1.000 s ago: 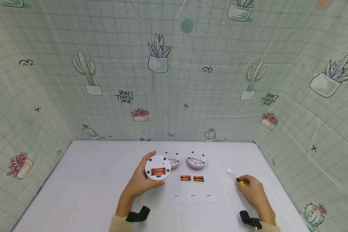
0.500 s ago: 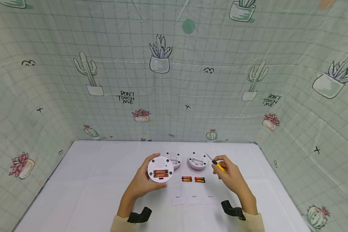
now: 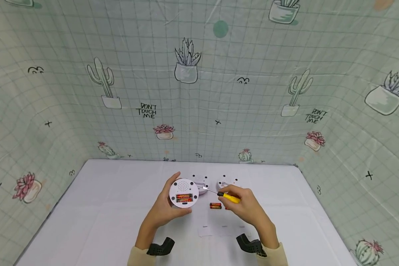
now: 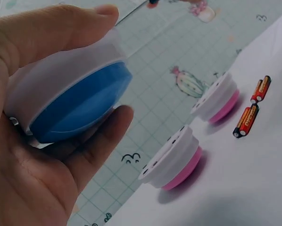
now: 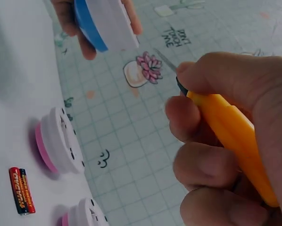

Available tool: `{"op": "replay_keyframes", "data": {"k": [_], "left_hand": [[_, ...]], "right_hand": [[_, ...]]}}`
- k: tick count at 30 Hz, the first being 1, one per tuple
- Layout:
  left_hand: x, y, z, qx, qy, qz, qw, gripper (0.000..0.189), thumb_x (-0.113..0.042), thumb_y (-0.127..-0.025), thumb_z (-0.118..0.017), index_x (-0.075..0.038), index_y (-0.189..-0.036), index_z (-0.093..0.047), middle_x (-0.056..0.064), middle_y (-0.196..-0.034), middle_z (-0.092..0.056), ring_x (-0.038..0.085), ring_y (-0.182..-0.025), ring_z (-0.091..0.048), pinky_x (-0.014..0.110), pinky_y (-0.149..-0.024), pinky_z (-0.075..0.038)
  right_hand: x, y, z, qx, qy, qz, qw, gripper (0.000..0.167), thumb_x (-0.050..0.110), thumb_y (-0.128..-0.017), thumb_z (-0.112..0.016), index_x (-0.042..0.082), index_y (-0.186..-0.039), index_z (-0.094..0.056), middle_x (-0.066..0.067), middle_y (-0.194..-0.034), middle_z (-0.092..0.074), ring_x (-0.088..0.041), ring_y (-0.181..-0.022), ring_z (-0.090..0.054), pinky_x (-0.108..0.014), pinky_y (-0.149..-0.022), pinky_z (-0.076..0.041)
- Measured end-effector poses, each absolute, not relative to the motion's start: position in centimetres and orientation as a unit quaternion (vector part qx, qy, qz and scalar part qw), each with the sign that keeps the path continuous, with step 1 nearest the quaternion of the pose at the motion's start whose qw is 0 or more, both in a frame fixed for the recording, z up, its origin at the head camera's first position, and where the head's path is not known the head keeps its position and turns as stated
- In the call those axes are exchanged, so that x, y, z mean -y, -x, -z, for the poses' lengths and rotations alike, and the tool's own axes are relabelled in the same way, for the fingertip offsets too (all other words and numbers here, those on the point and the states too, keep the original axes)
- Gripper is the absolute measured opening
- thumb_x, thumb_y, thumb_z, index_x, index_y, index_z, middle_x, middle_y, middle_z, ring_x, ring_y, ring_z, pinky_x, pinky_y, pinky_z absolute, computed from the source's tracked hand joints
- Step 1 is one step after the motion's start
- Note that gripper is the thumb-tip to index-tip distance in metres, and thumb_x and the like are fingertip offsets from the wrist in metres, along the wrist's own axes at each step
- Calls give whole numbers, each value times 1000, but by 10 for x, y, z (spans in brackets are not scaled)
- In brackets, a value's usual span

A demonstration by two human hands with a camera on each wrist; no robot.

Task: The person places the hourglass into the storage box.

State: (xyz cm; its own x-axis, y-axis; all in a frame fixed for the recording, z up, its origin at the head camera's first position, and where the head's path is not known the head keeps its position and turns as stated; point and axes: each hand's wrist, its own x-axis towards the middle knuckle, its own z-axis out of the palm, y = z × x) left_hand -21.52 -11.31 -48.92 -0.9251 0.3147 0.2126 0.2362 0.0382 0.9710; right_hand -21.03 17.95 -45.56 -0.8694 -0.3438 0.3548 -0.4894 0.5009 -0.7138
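My left hand (image 3: 159, 207) grips a round white device (image 3: 184, 184) by its edge. Its underside, with dark feet and small speaker holes, faces me, and two red-and-black batteries (image 3: 184, 198) sit in the uncovered compartment. In the left wrist view, the device's other face is a blue dome (image 4: 84, 101). My right hand (image 3: 249, 208) holds a screwdriver (image 3: 232, 198) by its yellow handle, thumb and fingers curled round it. The thin metal shaft points left towards the device, its tip a little to the right of the rim.
Two similar white devices with pink domes (image 4: 183, 165) lie upside down behind, compartments uncovered. Loose batteries (image 3: 215, 205) lie in front of them, some partly behind my right hand. Several thin white covers (image 3: 204, 231) lie in a row nearer me. A patterned cloth (image 3: 199, 92) hangs behind the table.
My right hand has carried the screwdriver from the table's right side leftward, and it is now close to the device. My left hand holds the device nearly still.
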Motion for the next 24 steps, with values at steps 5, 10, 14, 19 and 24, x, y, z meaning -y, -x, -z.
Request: {"op": "replay_keyframes", "data": {"k": [5,10,14,19,24], "left_hand": [[109,214,492,-712,-211,-669,24,113,-2,-75,-89,-25,-163,-21,21,-147,-45,24,-121,-57,23,-93,-55],[105,213,492,-714,-207,-668,30,117,-6,-74,-91,-27,-163,-18,22,-152,-41,31,-127,-54,22,-96,-53],[103,212,491,-726,-187,-660,48,122,-7,-71,-95,-29,-163,-18,18,-155,-38,33,-127,-53,22,-95,-53],[100,213,490,-743,-189,-639,61,119,-3,-70,-93,-31,-161,-22,14,-155,-41,30,-122,-56,23,-92,-54],[98,213,488,-758,-205,-615,69,114,2,-71,-91,-27,-160,-26,13,-154,-42,28,-119,-56,25,-92,-53]], "right_hand": [[-178,205,452,858,-255,-439,75,15,12,-88,-79,17,-102,-77,2,-91,-77,-2,-70,-62,-24,-61,-56],[-172,202,449,857,-270,-436,47,8,23,-89,-82,23,-97,-79,5,-92,-77,-2,-74,-64,-24,-66,-57],[-168,204,452,858,-279,-430,44,6,26,-89,-82,23,-93,-79,7,-90,-78,-2,-73,-63,-24,-68,-57],[-166,205,453,869,-278,-407,45,4,23,-89,-81,20,-92,-79,6,-90,-78,-2,-73,-63,-23,-68,-57],[-161,206,455,882,-275,-382,28,6,19,-89,-81,18,-94,-80,4,-89,-77,-1,-72,-61,-22,-67,-56]]}}
